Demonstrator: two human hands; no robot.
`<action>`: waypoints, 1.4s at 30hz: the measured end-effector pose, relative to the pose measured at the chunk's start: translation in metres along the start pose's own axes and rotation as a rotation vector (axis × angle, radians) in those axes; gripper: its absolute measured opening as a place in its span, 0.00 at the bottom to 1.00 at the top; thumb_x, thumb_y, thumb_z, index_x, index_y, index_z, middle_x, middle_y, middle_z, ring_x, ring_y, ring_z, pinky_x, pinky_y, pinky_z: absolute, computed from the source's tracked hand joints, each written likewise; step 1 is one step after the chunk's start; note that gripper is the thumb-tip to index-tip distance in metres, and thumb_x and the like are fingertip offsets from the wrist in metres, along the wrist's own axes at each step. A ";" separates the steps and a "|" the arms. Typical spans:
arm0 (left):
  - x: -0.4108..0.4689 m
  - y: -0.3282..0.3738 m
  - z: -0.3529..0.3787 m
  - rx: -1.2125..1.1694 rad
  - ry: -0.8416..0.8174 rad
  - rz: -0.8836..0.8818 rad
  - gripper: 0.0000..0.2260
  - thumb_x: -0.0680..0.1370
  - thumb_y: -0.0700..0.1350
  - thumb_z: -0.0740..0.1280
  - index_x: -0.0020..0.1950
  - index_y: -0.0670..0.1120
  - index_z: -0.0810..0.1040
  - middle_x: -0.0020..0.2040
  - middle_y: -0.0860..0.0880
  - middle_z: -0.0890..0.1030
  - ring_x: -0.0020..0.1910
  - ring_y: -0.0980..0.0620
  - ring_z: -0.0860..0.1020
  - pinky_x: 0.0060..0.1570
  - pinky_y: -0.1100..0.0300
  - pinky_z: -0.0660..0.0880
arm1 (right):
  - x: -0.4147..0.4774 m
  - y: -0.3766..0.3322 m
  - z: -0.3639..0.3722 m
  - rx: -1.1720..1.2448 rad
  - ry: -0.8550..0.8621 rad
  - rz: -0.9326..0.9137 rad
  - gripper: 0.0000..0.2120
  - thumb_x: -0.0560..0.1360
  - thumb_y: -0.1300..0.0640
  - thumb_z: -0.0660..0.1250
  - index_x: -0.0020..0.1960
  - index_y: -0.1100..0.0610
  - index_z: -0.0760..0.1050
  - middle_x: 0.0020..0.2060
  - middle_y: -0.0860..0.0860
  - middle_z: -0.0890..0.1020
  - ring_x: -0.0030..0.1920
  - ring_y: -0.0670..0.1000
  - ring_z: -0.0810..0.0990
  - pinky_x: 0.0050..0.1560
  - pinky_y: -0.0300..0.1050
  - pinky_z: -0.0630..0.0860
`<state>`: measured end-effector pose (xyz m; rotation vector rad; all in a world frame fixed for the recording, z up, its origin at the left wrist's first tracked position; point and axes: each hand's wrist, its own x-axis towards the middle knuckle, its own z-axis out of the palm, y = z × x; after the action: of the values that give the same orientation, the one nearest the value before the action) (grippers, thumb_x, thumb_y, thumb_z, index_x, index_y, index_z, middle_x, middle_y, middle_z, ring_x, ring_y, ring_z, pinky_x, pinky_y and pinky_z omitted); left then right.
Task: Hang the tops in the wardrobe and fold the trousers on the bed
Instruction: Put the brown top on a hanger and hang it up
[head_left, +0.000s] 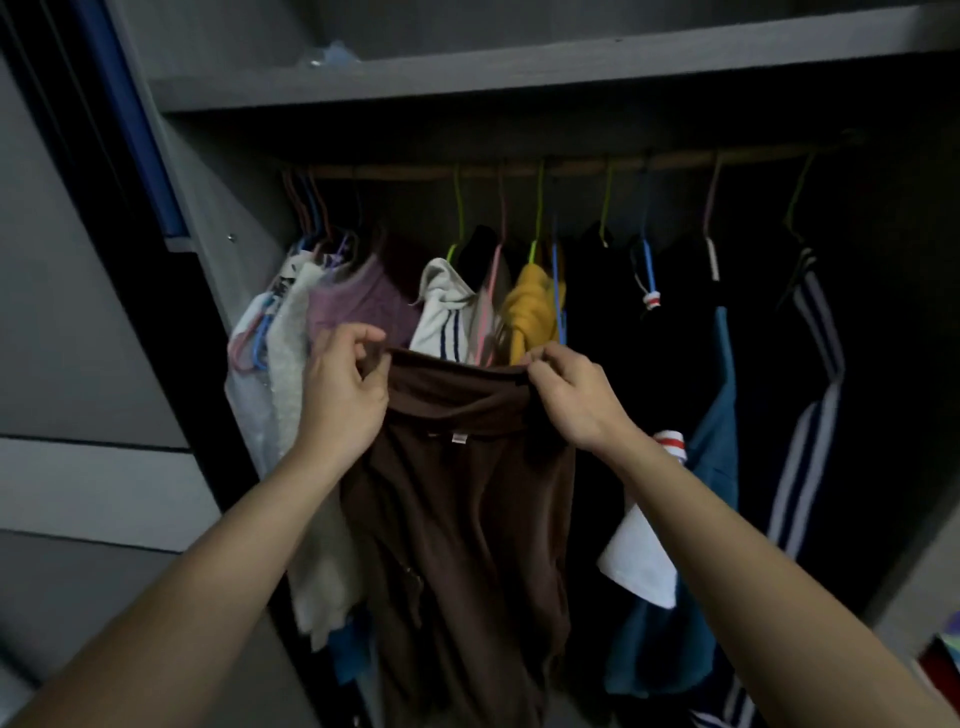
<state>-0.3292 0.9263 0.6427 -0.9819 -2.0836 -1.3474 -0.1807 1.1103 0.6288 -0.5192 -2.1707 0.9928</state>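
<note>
Both hands pinch brown garment, apparently hanging lengthwise downward.

The view was dim and soft, with weak light coming from behind the camera. It caught the left hand, the right hand and both forearms, which were the brightest parts. The brown garment they gripped looked muddy, its folds barely readable. The right side of the wardrobe sank into near-black shadow. Wide-angle distortion bowed the shelf and the rail, and the lower corners were smeared.
</note>
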 end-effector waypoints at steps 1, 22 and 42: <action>0.010 -0.006 -0.002 0.016 0.027 0.034 0.08 0.76 0.36 0.69 0.55 0.41 0.79 0.46 0.45 0.74 0.44 0.51 0.73 0.46 0.67 0.64 | 0.010 -0.006 0.006 0.028 0.007 0.009 0.18 0.70 0.45 0.57 0.48 0.54 0.79 0.44 0.49 0.84 0.49 0.50 0.80 0.52 0.46 0.74; 0.061 -0.107 -0.015 0.247 -0.278 0.552 0.13 0.79 0.54 0.57 0.48 0.48 0.77 0.40 0.47 0.79 0.35 0.42 0.80 0.30 0.58 0.63 | 0.094 -0.026 0.058 -0.435 0.668 0.388 0.18 0.84 0.51 0.52 0.54 0.59 0.77 0.51 0.58 0.82 0.54 0.60 0.79 0.55 0.55 0.76; -0.017 -0.047 0.035 -0.578 -0.727 -0.246 0.15 0.84 0.50 0.55 0.40 0.46 0.68 0.33 0.49 0.70 0.31 0.51 0.70 0.32 0.56 0.64 | -0.117 -0.027 0.059 -0.168 0.915 0.198 0.20 0.85 0.52 0.54 0.35 0.55 0.63 0.29 0.46 0.66 0.29 0.43 0.66 0.31 0.37 0.62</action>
<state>-0.3550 0.9407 0.5895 -1.6992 -2.4192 -2.0096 -0.1448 0.9937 0.5727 -1.0423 -1.3878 0.4981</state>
